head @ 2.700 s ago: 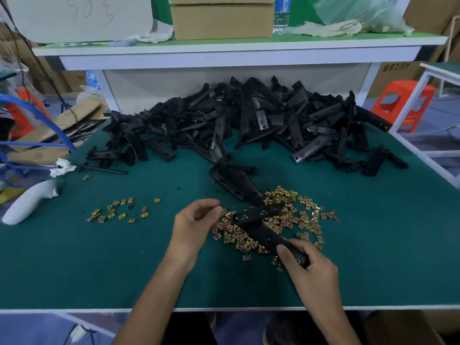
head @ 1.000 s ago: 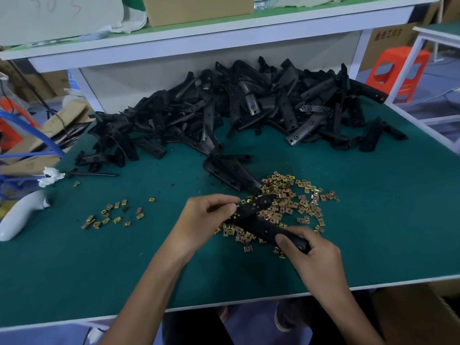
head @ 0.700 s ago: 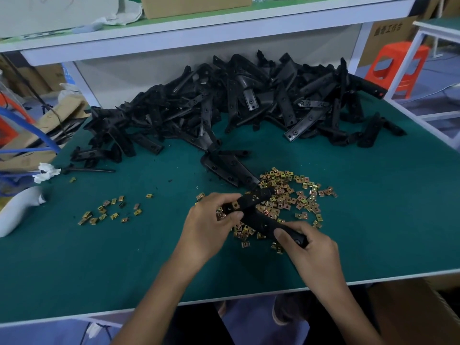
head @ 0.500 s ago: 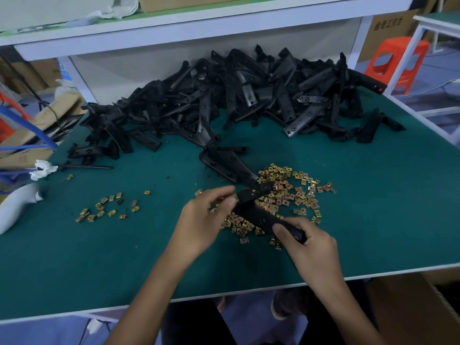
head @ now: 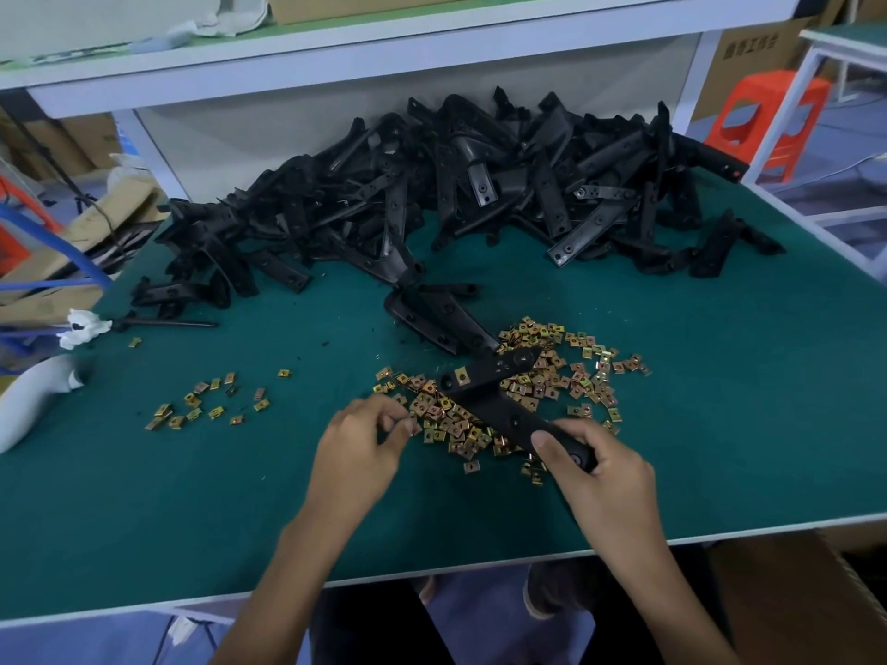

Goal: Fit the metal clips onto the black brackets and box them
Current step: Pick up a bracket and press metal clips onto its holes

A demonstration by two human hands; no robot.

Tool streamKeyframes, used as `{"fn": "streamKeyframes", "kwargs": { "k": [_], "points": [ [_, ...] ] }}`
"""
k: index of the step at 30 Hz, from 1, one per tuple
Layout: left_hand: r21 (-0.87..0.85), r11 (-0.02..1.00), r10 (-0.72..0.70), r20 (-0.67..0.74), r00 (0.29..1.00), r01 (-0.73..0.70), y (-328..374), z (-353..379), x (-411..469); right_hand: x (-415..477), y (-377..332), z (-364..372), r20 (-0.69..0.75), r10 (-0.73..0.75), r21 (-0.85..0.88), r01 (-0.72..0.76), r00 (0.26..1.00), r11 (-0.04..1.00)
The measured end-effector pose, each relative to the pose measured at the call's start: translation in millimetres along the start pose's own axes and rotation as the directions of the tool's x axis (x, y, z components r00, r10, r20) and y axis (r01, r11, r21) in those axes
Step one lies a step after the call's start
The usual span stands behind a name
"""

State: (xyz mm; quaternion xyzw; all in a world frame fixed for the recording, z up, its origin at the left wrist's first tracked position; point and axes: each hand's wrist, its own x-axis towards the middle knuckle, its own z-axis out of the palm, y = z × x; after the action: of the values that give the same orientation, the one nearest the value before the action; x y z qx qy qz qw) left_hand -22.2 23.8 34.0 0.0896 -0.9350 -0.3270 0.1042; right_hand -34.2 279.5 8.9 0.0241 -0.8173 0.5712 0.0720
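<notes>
holding black bracket (head: 499, 405) by near end in right grip (head: 600, 482) above metal clips (head: 576, 371); pinching with narrow left grip (head: 360, 448) at their edge, cannot tell what.

even indoor light, soft shadows, slight blur, bowed edges

Green worktable (head: 144, 496), white shelf (head: 384, 55), orange stool (head: 768, 117)
</notes>
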Motion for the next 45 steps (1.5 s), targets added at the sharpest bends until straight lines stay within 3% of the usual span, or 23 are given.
{"fn": "streamKeyframes", "kwargs": {
  "k": [5,10,15,18,23,29,33,38,45],
  "points": [
    [0.075,0.996,0.035,0.084,0.996,-0.042,2,4,0,0,-1,1,-0.004,0.001,-0.009,-0.001,1.0,1.0],
    [0.206,0.974,0.09,0.043,0.995,-0.097,-1,4,-7,0,0,1,-0.006,0.007,-0.014,-0.007,1.0,1.0],
    [-0.214,0.977,-0.023,0.013,1.0,0.025,6,-8,-5,-1,1,1,0.003,-0.005,-0.023,0.005,1.0,1.0],
    [-0.332,0.943,0.027,-0.002,1.0,-0.026,20,-19,1,0,1,1,0.014,-0.01,-0.029,0.01,1.0,1.0],
    [-0.537,0.843,-0.023,0.032,0.999,0.037,47,-26,14,0,2,2,0.014,-0.004,-0.01,0.004,1.0,1.0],
    [-0.398,0.909,0.097,-0.081,0.992,-0.122,64,-31,24,-1,4,2,0.004,-0.05,-0.041,0.05,0.999,0.998],
    [-0.44,0.893,0.115,0.009,0.993,-0.099,70,-32,29,-2,6,3,0.002,-0.065,-0.065,0.065,0.998,0.996],
    [-0.342,0.933,0.133,0.034,0.991,-0.113,69,-28,35,-3,8,5,0.004,-0.086,-0.079,0.086,0.996,0.993],
    [-0.343,0.93,0.191,0.138,0.972,-0.134,75,-20,38,-2,13,6,0.002,-0.103,-0.1,0.103,0.995,0.99]
  ]
}}
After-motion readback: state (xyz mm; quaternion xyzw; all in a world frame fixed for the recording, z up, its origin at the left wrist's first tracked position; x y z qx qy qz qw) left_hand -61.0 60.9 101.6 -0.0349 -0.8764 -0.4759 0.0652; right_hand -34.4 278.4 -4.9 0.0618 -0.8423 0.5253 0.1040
